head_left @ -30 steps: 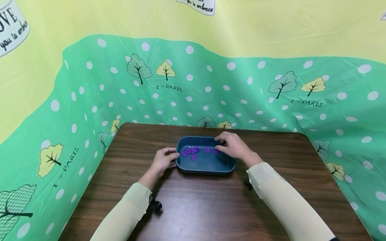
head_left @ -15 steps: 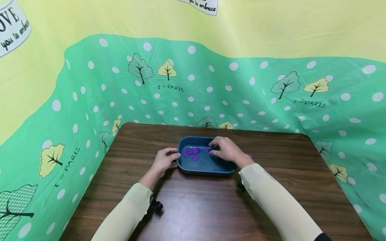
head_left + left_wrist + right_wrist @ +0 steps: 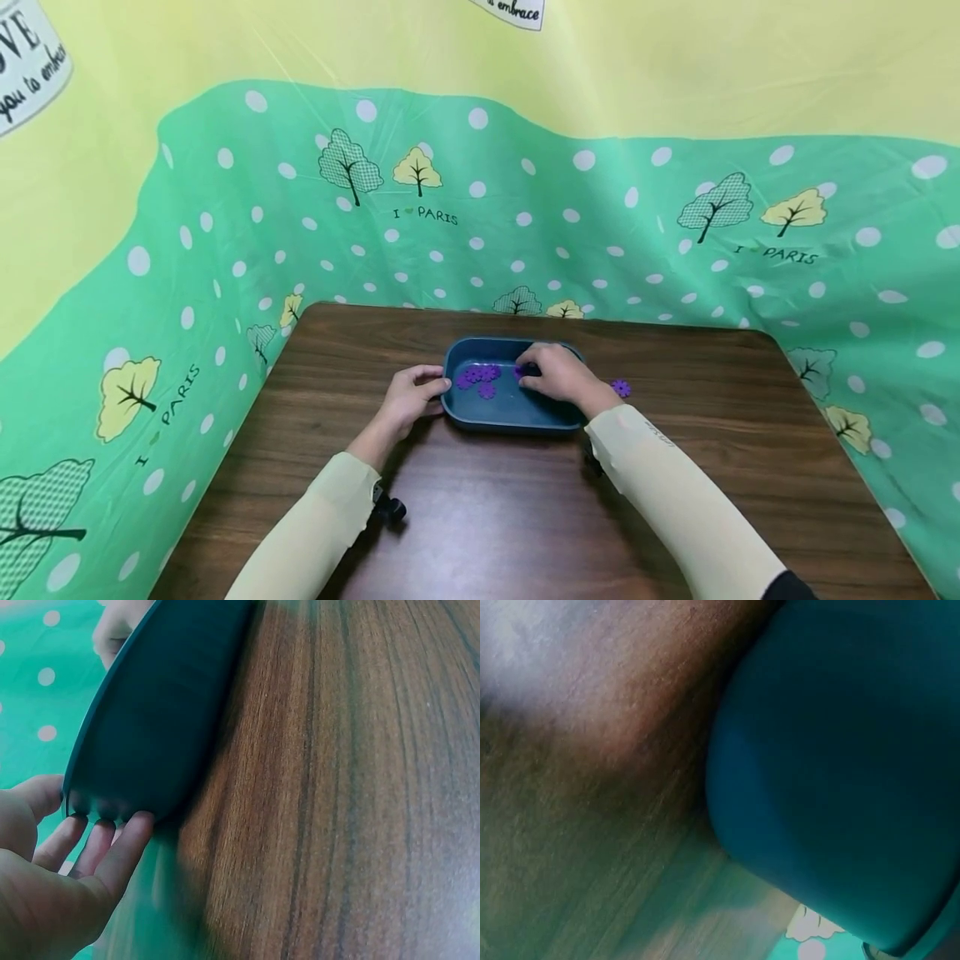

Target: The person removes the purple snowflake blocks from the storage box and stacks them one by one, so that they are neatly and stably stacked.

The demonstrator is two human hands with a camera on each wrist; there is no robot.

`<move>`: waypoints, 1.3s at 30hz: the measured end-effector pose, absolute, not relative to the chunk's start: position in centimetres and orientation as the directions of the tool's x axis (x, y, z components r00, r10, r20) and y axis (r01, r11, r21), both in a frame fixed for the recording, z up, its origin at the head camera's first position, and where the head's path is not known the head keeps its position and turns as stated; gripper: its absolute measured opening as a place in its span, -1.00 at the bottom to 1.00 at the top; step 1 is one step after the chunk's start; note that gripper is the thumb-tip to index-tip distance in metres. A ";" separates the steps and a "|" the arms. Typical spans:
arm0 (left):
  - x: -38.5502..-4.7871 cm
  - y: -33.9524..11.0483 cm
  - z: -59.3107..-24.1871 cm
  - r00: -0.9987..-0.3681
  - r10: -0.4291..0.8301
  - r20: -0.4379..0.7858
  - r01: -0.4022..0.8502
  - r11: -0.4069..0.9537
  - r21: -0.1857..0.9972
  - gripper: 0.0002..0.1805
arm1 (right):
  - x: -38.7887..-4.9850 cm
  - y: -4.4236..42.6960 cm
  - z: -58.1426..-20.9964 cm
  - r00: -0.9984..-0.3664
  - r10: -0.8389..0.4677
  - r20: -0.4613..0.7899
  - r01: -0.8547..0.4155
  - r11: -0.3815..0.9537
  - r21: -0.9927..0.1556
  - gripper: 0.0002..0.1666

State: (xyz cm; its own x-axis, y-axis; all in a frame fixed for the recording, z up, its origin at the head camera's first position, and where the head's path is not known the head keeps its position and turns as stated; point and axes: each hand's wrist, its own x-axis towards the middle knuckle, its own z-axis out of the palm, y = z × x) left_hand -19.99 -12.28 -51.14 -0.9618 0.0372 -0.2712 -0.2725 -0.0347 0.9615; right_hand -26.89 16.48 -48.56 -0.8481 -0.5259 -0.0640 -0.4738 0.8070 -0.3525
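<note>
The left hand [image 3: 407, 402] grips the left end of a dark blue, round-cornered tray [image 3: 502, 414], near the brown wood-grained table's [image 3: 495, 517] far edge. A purple flower-shaped disc [image 3: 620, 388] lies outside its right edge. The right hand [image 3: 558, 375] reaches inside, its hold unclear, beside more purple discs [image 3: 486, 390].

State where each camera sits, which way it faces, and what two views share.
Head: worn on the head, facing forward and down at the brown wood-grain table and blue rounded-rectangular tray; left hand, right hand and pale sleeves show.
Left wrist: on that wrist, facing the tray's outer wall; left fingers grip one end, right hand partly beyond.
Right wrist: on that wrist, facing the tray's rounded outer wall; no hand shows clearly.
Head and left wrist share: tray, table, both hands.
</note>
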 end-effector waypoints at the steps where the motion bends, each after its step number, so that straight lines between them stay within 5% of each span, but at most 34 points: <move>1: -20.0 -12.3 -51.2 -0.962 0.036 -0.271 -0.272 -0.034 0.962 -0.56 | -26.9 16.4 -48.6 -0.849 -0.524 -0.072 -0.472 0.811 -0.346 -0.59; 16: -19.9 -12.2 -51.2 -0.963 0.037 -0.267 -0.268 -0.027 0.963 -0.57 | -26.1 16.0 -49.2 -0.834 -0.549 -0.060 -0.519 0.816 -0.255 -0.68; 39: -20.1 -12.2 -51.0 -0.961 0.036 -0.273 -0.274 -0.030 0.961 -0.55 | -26.2 15.7 -49.4 -0.807 -0.590 -0.036 -0.560 0.783 -0.269 -0.87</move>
